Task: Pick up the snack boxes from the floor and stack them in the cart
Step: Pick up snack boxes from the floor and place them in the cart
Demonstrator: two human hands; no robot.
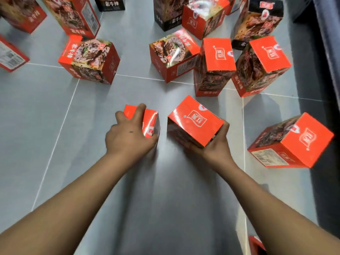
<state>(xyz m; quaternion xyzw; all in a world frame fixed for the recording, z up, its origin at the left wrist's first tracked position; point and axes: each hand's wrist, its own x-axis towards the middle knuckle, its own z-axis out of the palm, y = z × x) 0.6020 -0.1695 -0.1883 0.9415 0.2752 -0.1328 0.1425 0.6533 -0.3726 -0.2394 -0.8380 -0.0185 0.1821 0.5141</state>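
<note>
Two red snack boxes are in my hands above the grey tiled floor. My left hand point(128, 134) grips from above a small-looking red box point(150, 122), fingers wrapped over its top. My right hand point(216, 146) holds a second red box point(194, 120) from its near right corner, tilted, its logo face up. Several more red and black snack boxes lie scattered beyond, such as one to the left point(90, 59) and one in the middle point(173, 54). No cart is in view.
Another red box point(290, 142) lies on the floor at the right, beside a dark strip point(323, 89) along the right edge. A red corner point(255, 245) shows at the bottom. Open floor point(55, 126) stretches to the left of my arms.
</note>
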